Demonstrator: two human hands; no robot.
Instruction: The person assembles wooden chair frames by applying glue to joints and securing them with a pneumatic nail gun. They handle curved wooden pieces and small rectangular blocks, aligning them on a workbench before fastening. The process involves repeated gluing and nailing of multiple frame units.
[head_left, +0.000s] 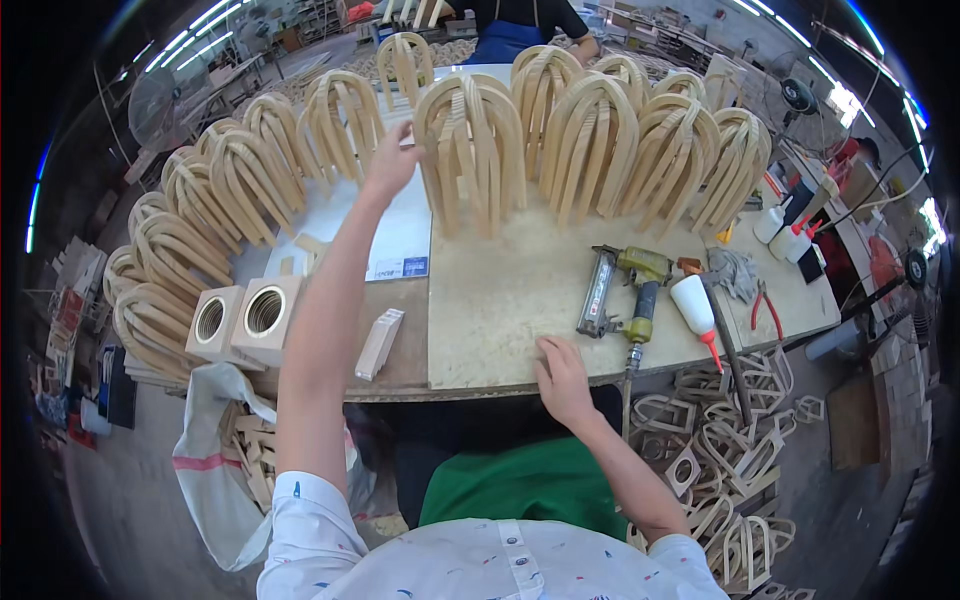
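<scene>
My left hand [393,163] is stretched out over the bench, its fingers closed at the left side of an arched wooden frame [470,140]. That frame is made of pale bent strips and stands upright on its legs. Part of my grip is hidden against the wood. My right hand [566,383] rests at the near bench edge, holding nothing, its fingers loosely bent and touching the board. A green and silver nail gun [640,275] lies beyond it, with its hose running over the near edge. A small wooden block [379,344] lies to the right of my left forearm.
Other arched frames [255,175] stand in a curve around the bench. Two wooden boxes with round holes [262,325], a white glue bottle [694,305] and red pliers [767,310] lie nearer. A sack [215,470] and wooden offcuts sit below. A person [520,35] is opposite.
</scene>
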